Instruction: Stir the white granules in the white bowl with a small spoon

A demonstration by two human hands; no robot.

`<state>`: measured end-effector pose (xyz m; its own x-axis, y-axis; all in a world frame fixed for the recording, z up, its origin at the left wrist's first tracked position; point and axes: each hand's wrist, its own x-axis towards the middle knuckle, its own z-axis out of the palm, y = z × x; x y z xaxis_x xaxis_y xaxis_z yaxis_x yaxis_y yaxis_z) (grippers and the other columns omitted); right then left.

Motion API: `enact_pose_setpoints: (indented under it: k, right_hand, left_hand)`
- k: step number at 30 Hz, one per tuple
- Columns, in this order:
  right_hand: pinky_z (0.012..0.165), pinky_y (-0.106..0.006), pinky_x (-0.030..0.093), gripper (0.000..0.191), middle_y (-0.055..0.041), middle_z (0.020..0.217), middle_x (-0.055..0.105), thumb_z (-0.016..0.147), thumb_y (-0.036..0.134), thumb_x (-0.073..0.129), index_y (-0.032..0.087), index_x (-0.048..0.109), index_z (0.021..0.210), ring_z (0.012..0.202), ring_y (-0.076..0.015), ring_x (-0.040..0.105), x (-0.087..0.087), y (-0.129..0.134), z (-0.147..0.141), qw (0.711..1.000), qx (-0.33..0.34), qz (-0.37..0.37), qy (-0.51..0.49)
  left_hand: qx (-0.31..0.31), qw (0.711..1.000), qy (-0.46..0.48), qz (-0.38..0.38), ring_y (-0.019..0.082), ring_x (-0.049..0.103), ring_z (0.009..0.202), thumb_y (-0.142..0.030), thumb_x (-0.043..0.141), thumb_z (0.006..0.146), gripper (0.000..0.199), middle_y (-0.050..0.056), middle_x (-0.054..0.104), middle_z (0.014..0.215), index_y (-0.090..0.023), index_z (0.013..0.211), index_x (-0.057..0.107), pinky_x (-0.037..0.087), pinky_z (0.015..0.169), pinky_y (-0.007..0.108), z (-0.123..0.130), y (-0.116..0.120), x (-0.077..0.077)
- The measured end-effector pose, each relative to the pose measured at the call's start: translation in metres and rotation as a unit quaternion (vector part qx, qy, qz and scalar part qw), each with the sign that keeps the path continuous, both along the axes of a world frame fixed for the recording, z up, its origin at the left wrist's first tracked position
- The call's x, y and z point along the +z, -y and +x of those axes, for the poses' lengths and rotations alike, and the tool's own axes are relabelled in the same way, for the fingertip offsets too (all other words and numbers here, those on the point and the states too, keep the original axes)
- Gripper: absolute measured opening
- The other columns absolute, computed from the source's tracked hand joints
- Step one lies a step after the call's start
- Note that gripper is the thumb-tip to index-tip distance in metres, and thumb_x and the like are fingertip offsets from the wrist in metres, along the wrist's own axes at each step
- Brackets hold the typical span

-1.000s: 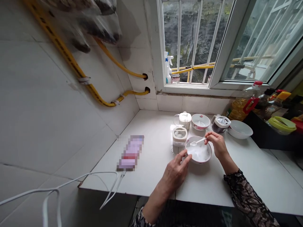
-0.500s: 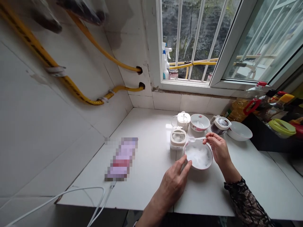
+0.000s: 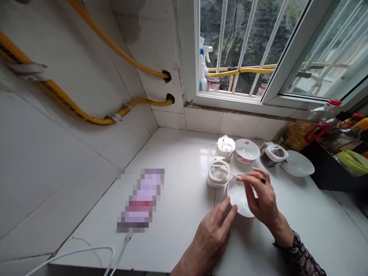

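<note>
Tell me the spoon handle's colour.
The spoon handle in the right hand is white; it shows in the head view, the only one here.

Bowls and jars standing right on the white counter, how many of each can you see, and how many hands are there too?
Bowls: 3 (near bowl, flowered bowl, plain bowl)
Jars: 3 (front jar, back jar, dark-filled jar)
Hands: 2 (left hand, right hand)
Total: 8

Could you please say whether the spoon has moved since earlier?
Yes: against the front jar, the spoon moved left, from over the front bowl to the jar's opening.
</note>
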<state>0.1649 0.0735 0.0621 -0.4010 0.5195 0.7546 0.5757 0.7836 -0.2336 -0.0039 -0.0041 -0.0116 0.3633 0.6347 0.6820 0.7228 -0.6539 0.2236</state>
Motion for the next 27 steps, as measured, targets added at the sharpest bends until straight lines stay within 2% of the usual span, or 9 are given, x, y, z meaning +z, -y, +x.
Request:
enact_pose_setpoints:
  k: [4, 7, 12, 16, 19, 24, 27]
  right_hand:
    - [0.091, -0.048, 0.048, 0.021, 0.0020, 0.068, 0.068, 0.084, 0.006, 0.051, 0.024, 0.058, 0.092, 0.061, -0.0182, 0.062, 0.003, 0.003, 0.013, 0.993, -0.037, -0.047, -0.103]
    - [0.088, -0.046, 0.049, 0.017, 0.0065, 0.053, 0.057, 0.083, 0.009, 0.049, 0.025, 0.056, 0.081, 0.051, -0.0161, 0.053, 0.003, 0.004, 0.022, 0.988, -0.053, -0.090, -0.116]
    - [0.080, -0.041, 0.051, 0.016, 0.0029, 0.055, 0.058, 0.079, 0.011, 0.050, 0.024, 0.056, 0.073, 0.064, -0.0196, 0.056, -0.002, 0.002, 0.025, 0.984, -0.080, -0.133, -0.088]
    - [0.072, -0.035, 0.051, 0.017, -0.0002, 0.059, 0.063, 0.077, 0.012, 0.049, 0.024, 0.059, 0.071, 0.074, -0.0218, 0.059, -0.008, 0.002, 0.020, 0.975, -0.064, -0.202, -0.073]
    - [0.065, -0.031, 0.048, 0.016, -0.0006, 0.056, 0.063, 0.077, 0.014, 0.049, 0.023, 0.060, 0.070, 0.076, -0.0222, 0.059, -0.009, 0.003, 0.018, 0.954, -0.061, -0.273, -0.106]
    - [0.060, -0.030, 0.043, 0.013, 0.0013, 0.052, 0.060, 0.080, 0.022, 0.050, 0.022, 0.059, 0.070, 0.059, -0.0182, 0.057, -0.004, 0.002, 0.019, 0.897, -0.075, -0.389, -0.197]
    - [0.061, -0.031, 0.042, 0.012, 0.0017, 0.052, 0.060, 0.080, 0.025, 0.050, 0.022, 0.059, 0.072, 0.057, -0.0179, 0.056, -0.003, 0.000, 0.020, 0.884, -0.087, -0.405, -0.215]
  left_hand:
    - [-0.004, 1.000, -0.003, -0.020, 0.024, 0.060, 0.118, 0.000, 0.039, 0.090, 0.045, 0.020, 0.056, 0.132, -0.009, 0.131, 0.053, 0.059, 0.090, 0.032, -0.001, 0.001, 0.001]
    - [-0.006, 1.000, -0.002, -0.029, 0.024, 0.060, 0.119, 0.001, 0.040, 0.089, 0.046, 0.020, 0.056, 0.133, -0.009, 0.131, 0.053, 0.058, 0.090, 0.031, -0.001, 0.001, 0.001]
    - [-0.014, 0.999, 0.016, -0.029, 0.024, 0.060, 0.119, 0.001, 0.042, 0.089, 0.043, 0.020, 0.056, 0.132, -0.009, 0.129, 0.054, 0.058, 0.091, 0.032, -0.002, 0.002, 0.000]
    - [-0.014, 0.999, 0.027, -0.029, 0.023, 0.061, 0.118, -0.001, 0.043, 0.091, 0.039, 0.020, 0.057, 0.130, -0.010, 0.127, 0.055, 0.059, 0.089, 0.030, -0.002, 0.002, -0.001]
    - [-0.015, 0.999, 0.030, -0.030, 0.023, 0.061, 0.117, -0.001, 0.044, 0.090, 0.039, 0.020, 0.057, 0.129, -0.010, 0.125, 0.056, 0.058, 0.090, 0.030, -0.001, 0.002, -0.001]
    - [-0.020, 0.999, 0.036, -0.036, 0.023, 0.060, 0.119, 0.000, 0.042, 0.090, 0.039, 0.019, 0.057, 0.130, -0.010, 0.126, 0.056, 0.058, 0.092, 0.031, -0.002, 0.002, 0.000]
    - [-0.023, 0.998, 0.040, -0.039, 0.023, 0.060, 0.119, 0.001, 0.043, 0.089, 0.040, 0.020, 0.056, 0.131, -0.010, 0.126, 0.056, 0.058, 0.092, 0.032, -0.002, 0.002, 0.001]
